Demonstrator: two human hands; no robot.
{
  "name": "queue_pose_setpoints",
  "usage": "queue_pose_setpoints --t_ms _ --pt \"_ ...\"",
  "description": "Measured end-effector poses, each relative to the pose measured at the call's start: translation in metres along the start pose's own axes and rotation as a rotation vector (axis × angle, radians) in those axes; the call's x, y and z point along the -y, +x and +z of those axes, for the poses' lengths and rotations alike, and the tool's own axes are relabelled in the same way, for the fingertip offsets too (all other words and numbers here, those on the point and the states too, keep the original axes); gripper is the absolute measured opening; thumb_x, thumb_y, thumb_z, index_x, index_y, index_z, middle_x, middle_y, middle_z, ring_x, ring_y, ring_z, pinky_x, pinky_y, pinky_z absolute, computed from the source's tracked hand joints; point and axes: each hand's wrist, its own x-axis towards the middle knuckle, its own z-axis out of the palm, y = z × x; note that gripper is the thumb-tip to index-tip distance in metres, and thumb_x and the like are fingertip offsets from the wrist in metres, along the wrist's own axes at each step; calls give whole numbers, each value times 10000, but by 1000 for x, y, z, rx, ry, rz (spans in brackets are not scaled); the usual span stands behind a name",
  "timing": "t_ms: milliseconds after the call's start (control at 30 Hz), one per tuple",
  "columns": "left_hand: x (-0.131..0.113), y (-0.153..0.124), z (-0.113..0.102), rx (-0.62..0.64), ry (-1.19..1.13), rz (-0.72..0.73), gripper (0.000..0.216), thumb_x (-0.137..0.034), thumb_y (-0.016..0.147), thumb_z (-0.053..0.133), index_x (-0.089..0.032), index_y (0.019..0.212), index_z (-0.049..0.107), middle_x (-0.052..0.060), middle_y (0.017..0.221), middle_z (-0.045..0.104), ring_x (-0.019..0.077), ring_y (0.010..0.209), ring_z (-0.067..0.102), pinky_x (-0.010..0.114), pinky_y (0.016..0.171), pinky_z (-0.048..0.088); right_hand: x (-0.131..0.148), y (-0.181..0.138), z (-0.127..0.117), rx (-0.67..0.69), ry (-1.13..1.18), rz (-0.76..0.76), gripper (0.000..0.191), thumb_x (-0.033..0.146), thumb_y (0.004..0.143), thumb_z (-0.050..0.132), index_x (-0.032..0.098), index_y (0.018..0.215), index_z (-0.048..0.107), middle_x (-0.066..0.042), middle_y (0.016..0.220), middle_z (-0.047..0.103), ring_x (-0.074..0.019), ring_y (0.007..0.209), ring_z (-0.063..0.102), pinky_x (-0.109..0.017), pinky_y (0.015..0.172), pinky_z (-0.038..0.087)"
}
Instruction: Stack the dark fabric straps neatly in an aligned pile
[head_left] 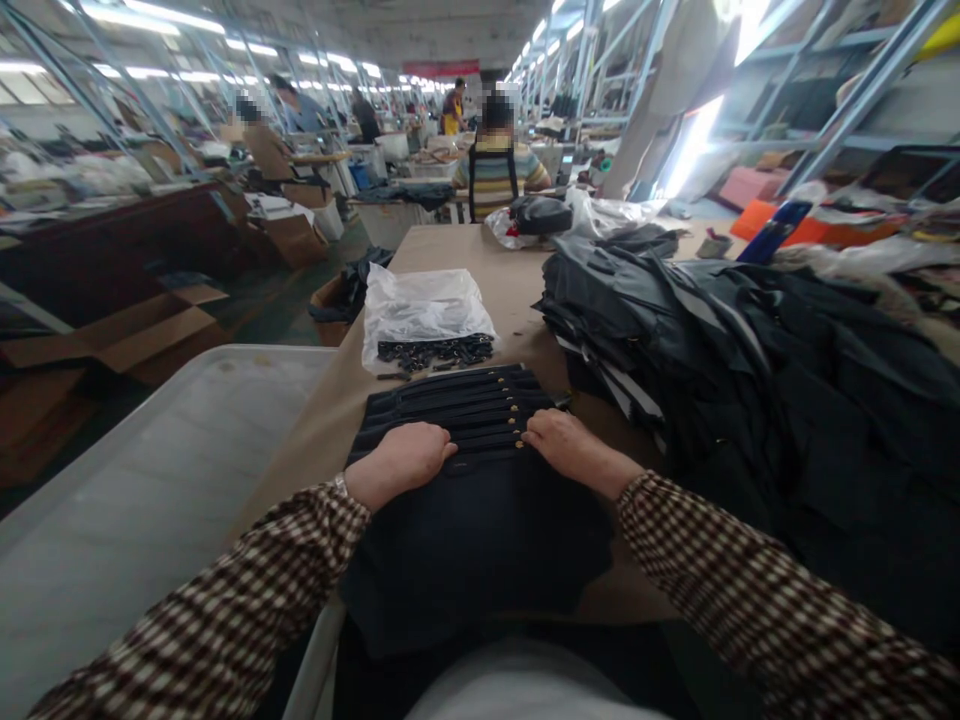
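A dark navy fabric piece [487, 540] lies in front of me, its lower part spread toward the table's near edge. My left hand [409, 458] is closed on its upper edge, with thumb and fingertips pinched together. My right hand [566, 445] pinches the same edge farther right, beside a small gold-coloured fitting. Just beyond, a stack of similar dark pieces [435, 395] lies in overlapping layers, with a row of gold fittings along the right side. Behind the stack, several small black strap parts with metal bits [439, 350] spill from a clear plastic bag [424, 300].
A large heap of dark fabric [750, 370] covers the right of the brown table [442, 250]. At left stands a white plastic bin [165, 450], with cardboard boxes [150, 330] beyond. A person in a striped top [491, 175] sits past the table's far end.
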Motion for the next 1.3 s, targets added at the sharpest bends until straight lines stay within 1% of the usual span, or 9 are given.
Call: queue_pose_setpoints --t_ms 133,300,400,500,667,733,867,1100,1300 --pt "-10 -7 -5 -26 23 -18 400 -379 938 383 -115 900 682 183 893 697 302 877 662 407 779 474 -4 3 5 12 -27 -42 162 142 914 548 158 871 702 -105 877 636 -245 897 565 -337 783 409" --pt "-53 -22 1 -381 252 53 384 -81 882 324 -102 1059 664 203 1080 653 362 1104 566 520 888 444 1 4 1 13 -59 -46 173 178 918 556 149 831 702 -93 833 646 -239 880 586 -315 736 429" --pt "-71 -17 24 -326 248 198 533 -8 824 337 -178 1264 585 139 1313 574 338 1176 543 484 895 491 3 2 -9 -19 -42 19 142 270 896 626 160 824 680 -56 838 645 -195 834 606 -269 701 444" --pt "-74 -8 43 -240 224 180 603 22 801 330 -196 1319 548 124 1388 519 328 1195 541 483 924 497 -10 -10 -44 -135 7 95 150 331 895 644 194 954 645 -17 967 634 -146 869 604 -223 750 451" --pt "-69 -6 51 -195 224 145 620 14 829 291 -223 1359 508 85 1435 479 320 1262 492 482 1001 462 -97 -57 -137 -591 -56 408 137 176 918 566 172 1042 623 -54 1049 621 -166 997 565 -244 880 416" --pt "-67 -6 53 -203 232 142 621 9 835 282 -233 1361 506 76 1437 479 319 1263 492 480 1003 464 -142 -77 -159 -563 -136 595 157 133 913 537 143 1030 640 -84 1021 633 -187 963 580 -265 862 421" --pt "-65 -4 57 -234 242 145 639 19 823 278 -242 1359 507 78 1428 489 315 1256 503 480 995 472 -194 -93 -161 -458 -148 670 175 167 822 677 115 990 671 -98 941 651 -210 871 606 -276 802 432" --pt "-70 -4 56 -209 243 127 674 33 786 286 -236 1366 498 74 1437 478 317 1262 499 479 1008 467 -173 -57 -147 -425 -120 693 347 454 920 520 162 818 678 -95 825 670 -220 793 616 -295 723 411" --pt "-70 -8 30 -118 72 108 568 -57 811 417 -215 1345 526 83 1430 487 328 1288 469 489 1057 420 -159 -53 -161 -494 -51 666 256 231 888 463 147 678 582 -60 688 598 -162 671 535 -273 646 349"
